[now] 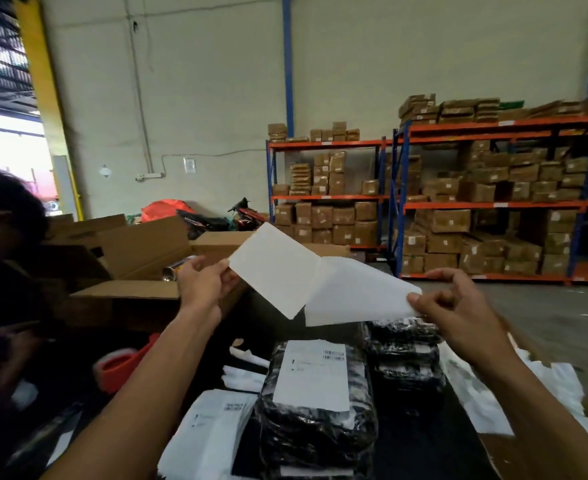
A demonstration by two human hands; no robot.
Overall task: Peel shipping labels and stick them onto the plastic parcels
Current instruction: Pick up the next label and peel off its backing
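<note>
Hands: left hand (205,285) pinches backing sheet (274,268); right hand (458,306) pinches label (358,292), raised.
Table (424,441): black parcels (315,427) at 6 o'clock.
Room: boxed shelves (493,202) at 2 o'clock.

Dim indoor scene; main light is an overexposed doorway (15,150) far left, blown out to white. Near left and the tabletop (420,441) sit in deep shadow. Wide-angle bending at the edges, overall soft, motion blur on the right hand (458,313).
</note>
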